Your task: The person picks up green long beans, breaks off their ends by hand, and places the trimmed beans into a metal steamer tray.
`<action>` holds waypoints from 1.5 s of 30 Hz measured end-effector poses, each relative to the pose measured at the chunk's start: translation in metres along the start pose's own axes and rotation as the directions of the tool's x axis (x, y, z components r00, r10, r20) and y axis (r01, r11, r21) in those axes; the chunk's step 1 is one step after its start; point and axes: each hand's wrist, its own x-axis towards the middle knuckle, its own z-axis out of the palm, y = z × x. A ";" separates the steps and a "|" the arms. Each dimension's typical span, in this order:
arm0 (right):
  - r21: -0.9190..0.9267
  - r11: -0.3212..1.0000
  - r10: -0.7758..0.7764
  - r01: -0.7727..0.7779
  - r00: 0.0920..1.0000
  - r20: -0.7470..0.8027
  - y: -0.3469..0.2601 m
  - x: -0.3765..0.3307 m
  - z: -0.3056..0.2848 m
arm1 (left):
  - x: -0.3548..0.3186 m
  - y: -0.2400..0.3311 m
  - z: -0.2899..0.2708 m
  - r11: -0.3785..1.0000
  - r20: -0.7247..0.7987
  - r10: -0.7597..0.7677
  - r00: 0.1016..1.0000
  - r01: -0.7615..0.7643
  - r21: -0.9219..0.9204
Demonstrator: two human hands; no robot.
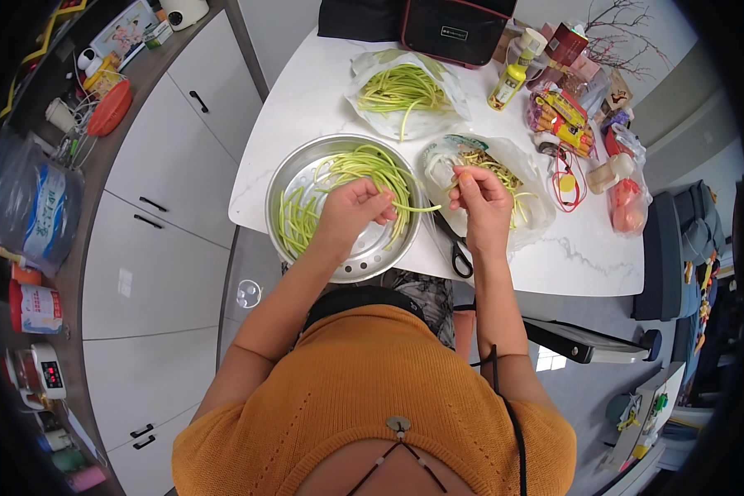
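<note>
Stems (pixel 372 165) lay in the pan (pixel 378 238), set under the left hand (pixel 349 217), probably for easy reach. From my remote seat I saw that hand pinch one stem (pixel 417 209), its end jutting rightward, perhaps to leave it exposed. The right hand (pixel 486 213) had fingers narrowed together beside the open bag (pixel 539 202); whether they gripped anything, I couldn't tell.
</note>
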 end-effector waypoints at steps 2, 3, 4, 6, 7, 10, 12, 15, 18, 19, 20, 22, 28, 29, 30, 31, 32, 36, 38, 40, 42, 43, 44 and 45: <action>-0.098 0.995 -0.022 0.021 1.000 -0.012 0.001 0.002 -0.003 | 0.000 0.002 -0.001 0.998 -0.044 -0.010 0.999 0.007 -0.068; -0.173 0.983 -0.064 0.066 0.998 0.016 0.004 0.002 -0.011 | 0.000 0.003 -0.001 0.995 -0.066 -0.015 0.998 0.008 -0.099; -0.237 0.968 -0.094 0.086 0.995 -0.023 0.004 0.003 -0.015 | 0.000 0.003 -0.002 0.993 -0.070 -0.006 0.998 -0.003 -0.116; -0.363 0.925 -0.160 0.116 0.983 -0.095 0.005 0.005 -0.023 | 0.001 0.003 -0.005 0.988 -0.079 0.012 0.997 -0.024 -0.150; -0.447 0.885 -0.205 0.133 0.972 -0.116 0.010 0.009 -0.034 | 0.001 0.004 -0.006 0.989 -0.089 0.011 0.996 -0.024 -0.144; -0.765 0.600 -0.401 0.234 0.915 -0.034 0.003 0.017 -0.054 | 0.001 0.005 -0.007 0.990 -0.098 0.009 0.995 -0.023 -0.137; -0.818 0.533 -0.433 0.216 0.900 -0.044 -0.004 0.017 -0.054 | 0.002 0.003 -0.008 0.989 -0.076 0.012 0.997 -0.023 -0.145; -0.799 0.561 -0.386 0.217 0.922 -0.021 -0.007 0.014 -0.054 | 0.001 0.008 -0.003 0.994 -0.072 0.009 0.997 -0.018 -0.112; -0.647 0.729 -0.191 0.222 0.974 0.118 -0.003 0.009 -0.052 | 0.003 0.006 -0.003 0.996 -0.066 0.022 0.998 -0.028 -0.089; -0.622 0.752 -0.133 0.217 0.975 0.180 -0.010 0.004 -0.039 | 0.004 0.005 -0.003 0.995 -0.065 0.022 0.998 -0.028 -0.093; -0.597 0.774 -0.076 0.211 0.967 0.242 -0.015 0.001 -0.028 | 0.004 0.004 -0.003 0.995 -0.064 0.022 0.998 -0.028 -0.096; -0.582 0.780 -0.055 0.230 0.952 0.301 -0.023 -0.005 -0.012 | 0.004 0.004 -0.003 0.995 -0.063 0.022 0.998 -0.028 -0.098; -0.445 0.895 0.098 0.030 0.960 0.264 -0.004 -0.007 -0.011 | 0.003 0.006 0.002 0.993 -0.059 0.022 0.998 -0.029 -0.118; -0.401 0.916 0.130 -0.018 0.958 0.255 -0.003 -0.008 -0.010 | 0.003 0.005 0.001 0.991 -0.057 0.028 0.998 -0.035 -0.132; -0.365 0.930 0.150 -0.050 0.956 0.253 -0.004 -0.009 -0.009 | 0.003 0.004 0.001 0.988 -0.055 0.033 0.998 -0.041 -0.146; -0.328 0.941 0.171 -0.082 0.952 0.253 -0.005 -0.009 -0.006 | 0.003 0.005 0.003 0.989 -0.061 0.036 0.998 -0.044 -0.139; -0.290 0.950 0.191 -0.114 0.949 0.253 -0.006 -0.010 -0.005 | 0.003 0.006 0.005 0.990 -0.066 0.038 0.997 -0.047 -0.132; -0.334 0.941 0.166 -0.053 0.933 0.318 -0.005 -0.013 -0.006 | 0.002 0.010 0.007 0.991 -0.007 0.045 0.999 -0.045 -0.125; -0.446 0.893 0.112 0.054 0.934 0.338 -0.004 -0.014 -0.003 | 0.000 0.012 0.010 0.996 0.026 0.070 0.997 -0.069 -0.057; -0.535 0.829 0.039 0.160 0.939 0.342 -0.011 -0.014 0.001 | -0.002 0.013 0.011 0.995 0.059 0.102 0.993 -0.102 0.004; -0.605 0.761 -0.052 0.234 0.952 0.302 -0.012 -0.013 0.002 | -0.003 0.013 0.011 0.988 0.098 0.137 0.986 -0.143 0.059; -0.634 0.731 -0.108 0.253 0.960 0.258 -0.011 -0.009 -0.001 | -0.004 0.015 0.010 0.987 0.104 0.128 0.986 -0.137 0.087; -0.663 0.698 -0.166 0.269 0.962 0.216 -0.010 -0.007 -0.003 | -0.005 0.017 0.009 0.985 0.109 0.119 0.987 -0.131 0.115; -0.688 0.684 -0.191 0.242 0.970 0.151 -0.010 -0.005 -0.006 | -0.006 0.018 0.008 0.982 0.114 0.111 0.987 -0.126 0.142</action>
